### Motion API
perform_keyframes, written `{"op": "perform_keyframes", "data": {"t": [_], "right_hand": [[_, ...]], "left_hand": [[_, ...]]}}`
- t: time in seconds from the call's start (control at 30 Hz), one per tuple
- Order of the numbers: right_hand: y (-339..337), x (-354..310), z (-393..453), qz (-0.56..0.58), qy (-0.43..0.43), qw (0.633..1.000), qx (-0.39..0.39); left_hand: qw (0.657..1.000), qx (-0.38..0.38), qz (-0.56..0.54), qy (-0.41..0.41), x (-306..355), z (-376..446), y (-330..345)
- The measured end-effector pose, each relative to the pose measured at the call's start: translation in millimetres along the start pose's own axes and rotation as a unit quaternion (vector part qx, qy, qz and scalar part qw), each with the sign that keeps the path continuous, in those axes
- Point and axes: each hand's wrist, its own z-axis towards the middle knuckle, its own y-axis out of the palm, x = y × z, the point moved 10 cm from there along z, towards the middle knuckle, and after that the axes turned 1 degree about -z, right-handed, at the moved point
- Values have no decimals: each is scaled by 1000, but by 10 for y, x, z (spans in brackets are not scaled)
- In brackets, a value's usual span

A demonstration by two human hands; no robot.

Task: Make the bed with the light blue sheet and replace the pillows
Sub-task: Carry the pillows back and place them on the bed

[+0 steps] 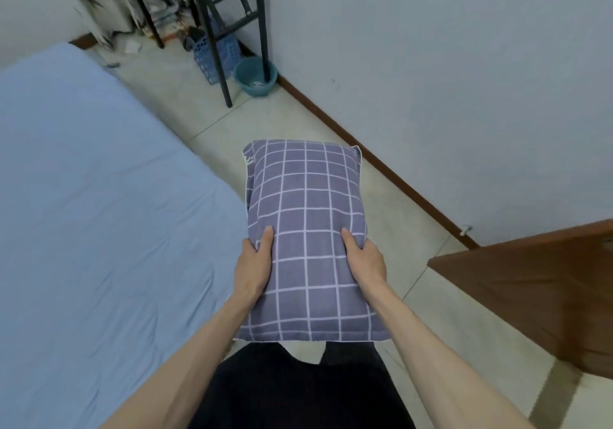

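A purple pillow [306, 216] with a white grid pattern is held out in front of me above the floor, to the right of the bed. My left hand [255, 262] grips its left side, thumb on top. My right hand [363, 257] grips its right side the same way; the fingers of both hands are hidden under the pillow. The light blue sheet [99, 216] lies spread over the bed on the left, mostly smooth with a few shallow creases. No other pillow is in view.
A tiled floor strip runs between the bed and the wall. A black-legged table [212, 27] stands at the far end, with a blue basket [217, 60] and a teal basin [255, 78] under it. A brown door [530, 289] stands open at the right.
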Motion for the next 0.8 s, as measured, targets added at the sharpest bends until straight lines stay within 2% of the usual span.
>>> {"op": "perform_keyframes", "data": {"t": [0.23,0.4,0.53,0.67,0.8], "right_hand": [[-26,-1214,1647,-84,-84,990,-82],[444,-2249,1908,-169,-133,956,-202],[964,-3446,2264,-200,-200,925,-254],[1659,-4421,2743,-215,-248,899,-290],[2023,-5350,3316,-203,-249,900,-294]], "left_hand": [[991,84,-87,-50,839,961,386],[960,183,-154,-147,1015,1035,-106],[926,266,-213,-162,1412,1548,-482],[904,301,-258,-160,1740,2454,-880],[903,288,-281,-152,2308,3417,-1209]]}}
